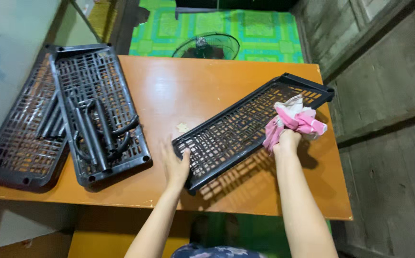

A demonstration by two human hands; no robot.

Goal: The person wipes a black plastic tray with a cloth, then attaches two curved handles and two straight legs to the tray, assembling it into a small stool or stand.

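The left hand has its grip shut on the near corner of a black plastic shelf tray. The tray is flat and long, full of little square holes like a grid. It is tipped up off the orange table, which is smooth and shiny. The right hand has its grip closed tight around a soft pink and white cloth, pressed on top of the tray. Both arms reach out straight. Far to the left of the left hand lie two more black trays with dark tubes on them.
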